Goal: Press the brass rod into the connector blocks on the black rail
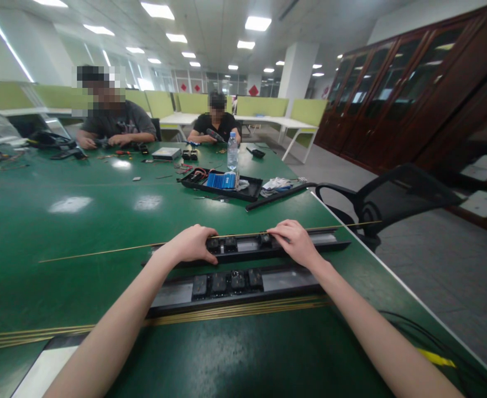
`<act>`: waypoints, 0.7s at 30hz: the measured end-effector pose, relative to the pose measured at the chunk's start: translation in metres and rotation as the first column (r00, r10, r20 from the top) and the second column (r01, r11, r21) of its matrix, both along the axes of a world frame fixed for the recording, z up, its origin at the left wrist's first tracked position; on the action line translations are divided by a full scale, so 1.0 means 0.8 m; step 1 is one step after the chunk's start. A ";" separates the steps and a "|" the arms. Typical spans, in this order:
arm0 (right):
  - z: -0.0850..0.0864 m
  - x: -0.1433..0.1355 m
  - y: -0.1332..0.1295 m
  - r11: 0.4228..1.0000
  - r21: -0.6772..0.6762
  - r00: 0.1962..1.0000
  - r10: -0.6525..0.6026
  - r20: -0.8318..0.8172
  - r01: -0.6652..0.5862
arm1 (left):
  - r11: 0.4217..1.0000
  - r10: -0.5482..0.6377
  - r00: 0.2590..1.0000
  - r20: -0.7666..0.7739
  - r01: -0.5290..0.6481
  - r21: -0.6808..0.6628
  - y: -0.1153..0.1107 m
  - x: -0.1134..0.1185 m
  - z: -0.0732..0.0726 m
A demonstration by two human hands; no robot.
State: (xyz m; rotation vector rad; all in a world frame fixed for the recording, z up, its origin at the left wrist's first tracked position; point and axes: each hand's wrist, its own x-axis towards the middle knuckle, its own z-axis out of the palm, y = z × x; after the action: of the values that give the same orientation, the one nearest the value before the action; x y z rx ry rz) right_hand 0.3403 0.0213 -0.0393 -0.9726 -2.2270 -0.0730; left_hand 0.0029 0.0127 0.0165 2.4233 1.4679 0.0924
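Note:
Two long black channels lie side by side on the green table point(114, 210). The farther channel point(247, 256) holds several black blocks; a thin brass rod point(102, 253) runs lengthwise along its far edge and sticks out past both ends. My left hand point(193, 243) grips the farther channel's left part, thumb on the near side and fingers at the far side by the rod. Against the rod, my right hand point(295, 240) has its thumb and forefinger pinched, right of a black block point(265, 240). Nearer me, the second channel point(288, 278) carries several black blocks point(219, 283).
More brass rods point(235, 311) lie along the near channel. Beyond are a black tray point(249, 189) with a blue item, a water bottle point(232, 152), gloves point(277, 186) and a black bar point(272, 198). Two people sit across the table; a chair point(392, 199) stands right.

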 end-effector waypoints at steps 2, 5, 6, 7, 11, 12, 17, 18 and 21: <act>0.000 0.000 0.000 1.000 -0.001 1.000 -0.003 -0.002 0.003 | 1.000 -0.001 1.000 0.004 0.002 -0.006 0.000 0.000 -0.001; 0.001 -0.001 0.000 1.000 0.000 1.000 -0.006 -0.007 0.006 | 1.000 -0.005 1.000 0.015 0.005 -0.013 0.002 -0.001 -0.002; 0.001 -0.001 0.000 1.000 0.004 1.000 -0.006 -0.009 0.006 | 1.000 -0.006 1.000 0.023 0.007 -0.016 0.002 -0.001 -0.002; 0.001 -0.001 0.000 1.000 0.007 1.000 -0.005 -0.009 0.005 | 1.000 -0.007 0.999 0.031 0.008 -0.019 0.002 -0.002 -0.003; 0.002 -0.002 0.000 1.000 0.019 1.000 0.002 -0.003 -0.002 | 1.000 -0.011 0.998 0.058 0.012 -0.025 0.003 -0.004 -0.003; 0.002 -0.001 -0.001 1.000 0.020 1.000 0.002 -0.002 -0.002 | 1.000 -0.012 0.998 0.061 0.013 -0.023 0.003 -0.004 -0.003; 0.002 -0.001 0.000 1.000 0.017 1.000 0.001 0.002 -0.001 | 0.999 -0.009 0.997 0.074 0.012 -0.030 0.005 -0.006 -0.006; 0.001 -0.001 0.000 1.000 0.018 1.000 -0.001 0.003 0.001 | 0.999 -0.005 0.997 0.074 0.007 -0.033 0.005 -0.006 -0.006; 0.000 0.000 0.001 1.000 0.020 1.000 -0.007 0.003 0.007 | 0.999 0.013 0.997 0.078 -0.010 -0.042 0.007 -0.006 -0.009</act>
State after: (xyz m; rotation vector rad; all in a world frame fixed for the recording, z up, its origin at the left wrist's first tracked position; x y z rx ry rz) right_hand 0.3401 0.0224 -0.0394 -0.9708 -2.2219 -0.1001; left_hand -0.0021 0.0181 0.0096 2.3509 1.4357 0.1559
